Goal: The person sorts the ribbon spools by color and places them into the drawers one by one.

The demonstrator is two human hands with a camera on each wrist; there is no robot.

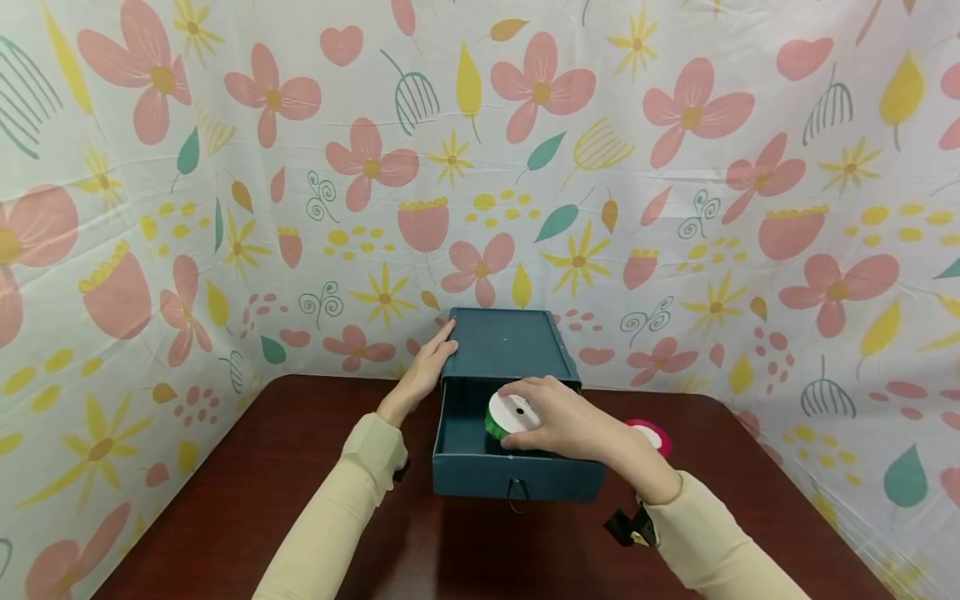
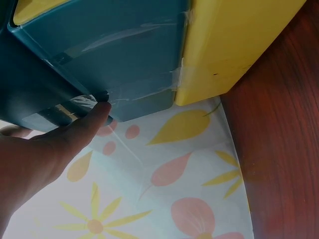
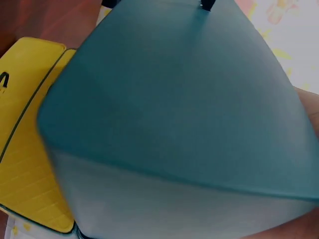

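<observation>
A teal drawer box (image 1: 504, 343) stands at the back of the table with its upper drawer (image 1: 480, 477) pulled out toward me. My right hand (image 1: 570, 418) holds a green ribbon spool with a white face (image 1: 507, 408) by its rim, thumb on the near side and fingers over the top, inside the drawer's outline. My left hand (image 1: 426, 371) rests along the box's left side near the back. In the left wrist view its thumb touches the taped teal wall (image 2: 129, 55). The drawer's teal front (image 3: 164, 99) fills the right wrist view, hiding the right hand there.
A yellow lower drawer section (image 3: 30, 134) lies under the teal one. To the right, partly behind my right forearm, a pink-red spool with a white centre (image 1: 654, 435) lies on the dark wooden table (image 1: 315, 442). A flower-printed cloth (image 1: 480, 167) hangs close behind the box.
</observation>
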